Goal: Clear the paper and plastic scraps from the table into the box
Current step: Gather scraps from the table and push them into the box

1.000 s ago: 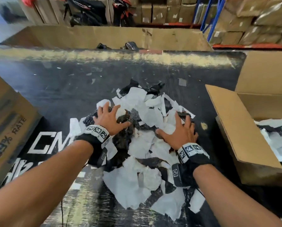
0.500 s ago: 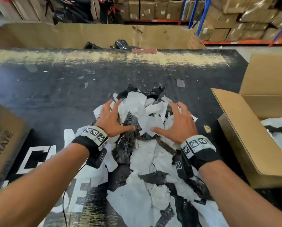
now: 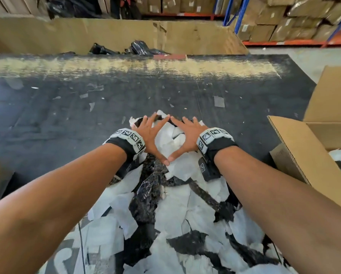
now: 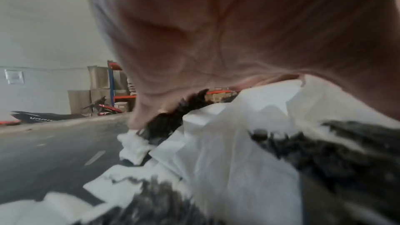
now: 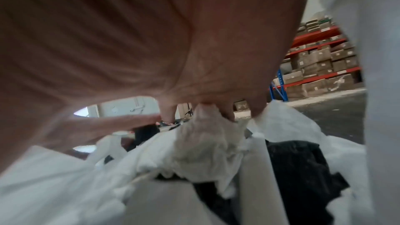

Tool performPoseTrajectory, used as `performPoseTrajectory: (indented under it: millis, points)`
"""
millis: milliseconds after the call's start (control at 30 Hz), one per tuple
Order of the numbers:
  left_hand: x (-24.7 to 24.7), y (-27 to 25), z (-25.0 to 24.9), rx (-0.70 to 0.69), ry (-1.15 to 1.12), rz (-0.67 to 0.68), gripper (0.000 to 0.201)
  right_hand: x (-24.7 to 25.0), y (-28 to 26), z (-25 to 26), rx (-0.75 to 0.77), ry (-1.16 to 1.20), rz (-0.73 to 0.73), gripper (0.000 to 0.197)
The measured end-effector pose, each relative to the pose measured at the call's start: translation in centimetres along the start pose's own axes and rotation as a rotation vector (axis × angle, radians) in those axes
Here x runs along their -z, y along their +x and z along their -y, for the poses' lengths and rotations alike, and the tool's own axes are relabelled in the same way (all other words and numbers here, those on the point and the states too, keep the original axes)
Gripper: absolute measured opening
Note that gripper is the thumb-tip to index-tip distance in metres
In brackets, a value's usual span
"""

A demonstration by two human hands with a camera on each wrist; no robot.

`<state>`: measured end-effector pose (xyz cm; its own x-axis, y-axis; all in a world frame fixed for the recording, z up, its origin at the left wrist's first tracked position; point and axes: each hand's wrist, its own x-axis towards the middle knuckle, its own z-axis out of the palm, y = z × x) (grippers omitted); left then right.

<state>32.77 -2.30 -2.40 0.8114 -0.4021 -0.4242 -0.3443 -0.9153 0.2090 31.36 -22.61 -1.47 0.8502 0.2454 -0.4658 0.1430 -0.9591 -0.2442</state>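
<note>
Here both hands lie flat, palms down, on the far end of the scrap pile (image 3: 171, 210), a heap of white paper and black plastic on the dark bench (image 3: 47, 119). The left hand (image 3: 149, 133) and right hand (image 3: 187, 133) spread straight fingers, forefingers and thumbs meeting tip to tip, gripping nothing. The open cardboard box (image 3: 296, 155) stands just right of the pile, scraps already inside.

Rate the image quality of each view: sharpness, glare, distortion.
Head view: fairly sharp, a pale glare band across the far table, wide-angle bending at the edges. Left wrist view: left hand fills the frame out of focus, scraps smeared. Right wrist view: right hand equally blurred, shelves behind clearer.
</note>
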Motion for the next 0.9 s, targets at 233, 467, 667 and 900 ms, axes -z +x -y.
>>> performPoseTrajectory:
  millis: [233, 467, 667, 900]
  points:
    - [-4.1, -1.1, 1.5, -0.091, -0.039, 0.043, 0.16, -4.4, -0.9, -0.6, 0.03, -0.105, 0.101, 0.162]
    - [-8.0, -2.3, -0.3, -0.023, -0.07, -0.015, 0.131, -6.4, -0.7, -0.2, 0.037, -0.105, -0.006, 0.147]
    - [-8.8, -4.5, -2.4, 0.012, -0.114, -0.178, 0.097, -7.1, -1.6, 0.4, 0.121, -0.011, -0.173, 0.096]
    - [-9.0, -4.5, -3.3, 0.049, -0.137, -0.29, 0.081, -7.6, -2.4, 1.8, 0.038, -0.02, -0.309, 0.03]
